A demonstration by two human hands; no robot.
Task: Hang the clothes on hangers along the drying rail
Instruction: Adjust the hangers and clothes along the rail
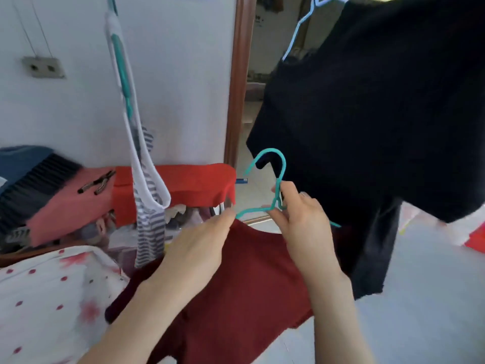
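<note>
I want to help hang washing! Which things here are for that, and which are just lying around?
For the job: teal hanger, dark red top, black top and striped top already on hangers.
Just lying about: pliers, wall socket, spotted cloth.

The hanger [273,179] stands in the right fingers [291,195], hook above them. The left fingers [223,219] pinch the shirt [236,271], which hangs below both. A top [149,219] hangs left of them, a sweater [367,114] right and above, a door frame [237,88] behind.
</note>
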